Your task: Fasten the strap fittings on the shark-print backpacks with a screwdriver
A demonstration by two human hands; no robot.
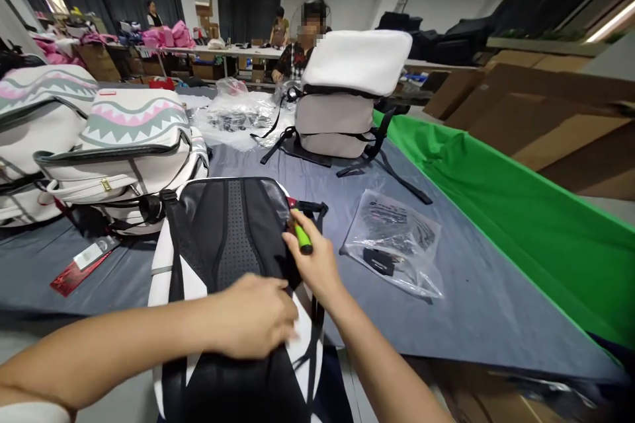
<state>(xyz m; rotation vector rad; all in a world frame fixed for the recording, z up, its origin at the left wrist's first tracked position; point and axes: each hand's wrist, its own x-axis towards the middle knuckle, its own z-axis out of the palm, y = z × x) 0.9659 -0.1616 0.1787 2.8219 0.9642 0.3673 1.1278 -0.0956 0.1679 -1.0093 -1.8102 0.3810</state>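
A black and white backpack [241, 231] lies back panel up in front of me, partly over the table's near edge. My right hand [317, 261] is closed around a tool with a bright green handle and black end [302, 235], at the backpack's upper right edge. The tool's working end is hidden, so its kind does not show. Across the lower back panel reaches my left hand [255, 317], its fingers curled and slightly blurred near the right side. What those fingers hold, if anything, is hidden. A red and white hang tag [86, 264] lies left of the backpack.
Patterned backpacks [136, 122] are piled at left. White and grey bags [347, 99] are stacked farther back. A clear plastic bag [394, 244] lies on the dark tablecloth [476, 317] at right. Green cloth [520, 205] and cardboard [550, 99] border the right; a person sits opposite.
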